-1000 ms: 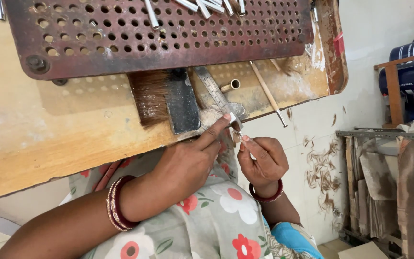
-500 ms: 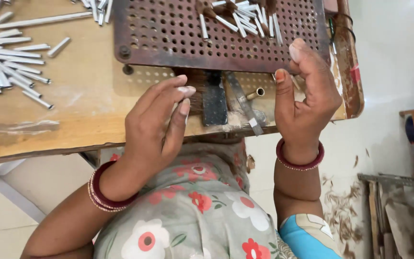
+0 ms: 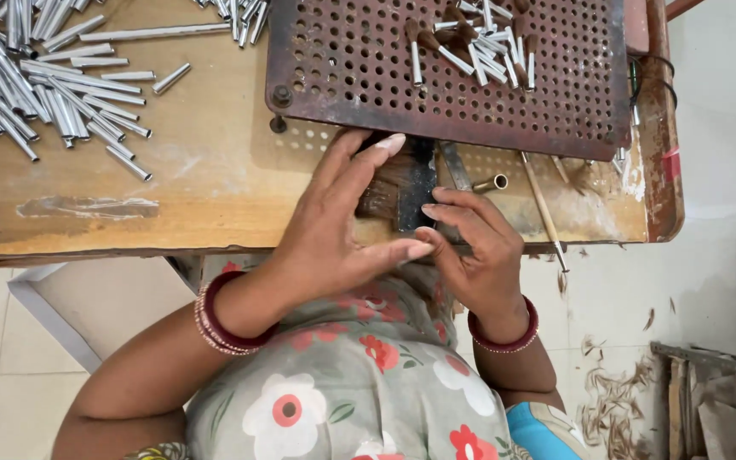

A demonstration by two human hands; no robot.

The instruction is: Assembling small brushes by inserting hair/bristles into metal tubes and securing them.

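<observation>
My left hand (image 3: pixel 334 226) lies with fingers spread over a flat brush (image 3: pixel 402 183) with brown bristles and a black ferrule, at the near edge of the wooden table (image 3: pixel 172 200). My right hand (image 3: pixel 474 247) sits beside it, its fingertips on the brush's ferrule and touching my left thumb. I see nothing held in either hand. Just beyond the hands, a rusty perforated metal plate (image 3: pixel 368 68) carries several short metal tubes with brown tips (image 3: pixel 470 43).
A heap of loose silver metal tubes (image 3: pixel 36 89) covers the table's far left. A small brass tube (image 3: pixel 496 181) and a thin stick (image 3: pixel 543 209) lie right of the brush. Wood shavings (image 3: pixel 615 400) litter the tiled floor at the right.
Both hands have come down from the plate's edge and drawn together over the brush. The view has shifted right and nearer.
</observation>
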